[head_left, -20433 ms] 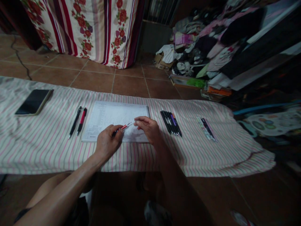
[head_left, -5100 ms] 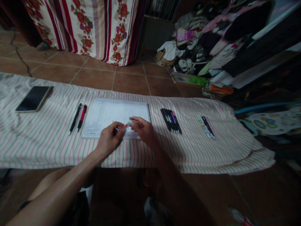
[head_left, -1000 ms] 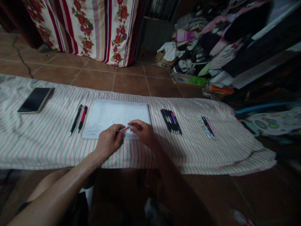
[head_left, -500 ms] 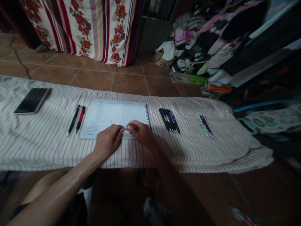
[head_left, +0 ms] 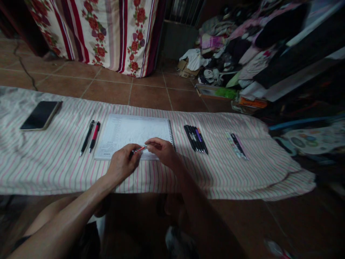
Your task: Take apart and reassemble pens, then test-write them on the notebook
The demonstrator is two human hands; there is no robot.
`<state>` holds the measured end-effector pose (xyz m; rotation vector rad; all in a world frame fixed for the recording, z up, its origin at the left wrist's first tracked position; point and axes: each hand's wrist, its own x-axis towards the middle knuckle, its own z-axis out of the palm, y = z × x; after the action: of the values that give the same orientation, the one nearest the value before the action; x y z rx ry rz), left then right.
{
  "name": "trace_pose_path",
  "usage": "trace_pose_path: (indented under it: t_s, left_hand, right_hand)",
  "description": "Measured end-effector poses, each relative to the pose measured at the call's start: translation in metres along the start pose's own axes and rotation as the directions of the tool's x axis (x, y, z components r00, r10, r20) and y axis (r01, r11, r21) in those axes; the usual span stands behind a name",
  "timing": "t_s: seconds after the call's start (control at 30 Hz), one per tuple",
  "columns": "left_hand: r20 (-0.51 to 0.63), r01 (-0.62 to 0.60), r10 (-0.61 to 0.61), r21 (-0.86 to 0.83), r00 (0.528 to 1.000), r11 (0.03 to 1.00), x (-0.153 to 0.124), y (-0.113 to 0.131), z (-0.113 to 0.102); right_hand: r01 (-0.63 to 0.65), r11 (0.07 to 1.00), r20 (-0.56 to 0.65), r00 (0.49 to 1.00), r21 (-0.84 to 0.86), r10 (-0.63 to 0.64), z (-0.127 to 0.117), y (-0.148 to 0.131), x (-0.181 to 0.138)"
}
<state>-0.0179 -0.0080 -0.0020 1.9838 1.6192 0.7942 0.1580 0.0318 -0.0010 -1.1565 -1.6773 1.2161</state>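
Note:
Above the near edge of a spiral notebook, my left hand is closed around one end of a slim pen with a red-orange section. My right hand pinches the other end between thumb and fingertips. The pen lies slanted between the two hands, rising to the right; both its ends are partly hidden by fingers. To the left of the notebook lie a black pen and a red and black pen, side by side. Right of the notebook is a row of several mostly black pens.
A striped cloth covers the long table. On it are a dark phone at the left and slim packaged items at the right. Beyond stand a floral curtain and a heap of clothes on the tiled floor.
More of the pen's red-orange section shows between my hands, and my right fingertips sit slightly farther from my left hand. The whole view has shifted a little.

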Motion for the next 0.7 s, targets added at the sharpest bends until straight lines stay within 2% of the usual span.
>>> trace_pose_path:
  t_s: [0.23,0.37,0.57,0.7]
  left_hand:
    - [0.000,-0.032,0.032,0.106,0.999,0.994,-0.0004,0.0027,-0.0017]
    - [-0.008,-0.047,0.049,0.125,0.999,0.991,-0.0006,0.0034,-0.0019]
    - [-0.010,0.012,-0.013,-0.072,1.000,0.997,0.0012,-0.0011,-0.0019]
    - [0.024,0.086,-0.083,-0.241,0.996,0.967,0.0034,-0.0023,0.0008]
  right_hand:
    - [-0.007,0.992,-0.023,1.000,-0.127,0.004,0.0028,0.0025,0.0024]
    - [-0.017,0.989,-0.018,1.000,-0.146,0.014,0.0028,0.0010,0.0025]
    - [-0.011,1.000,-0.011,1.000,0.010,0.011,0.0017,-0.0022,0.0024]
    - [-0.029,0.996,-0.017,0.999,0.079,0.030,0.0012,-0.0010,0.0034]
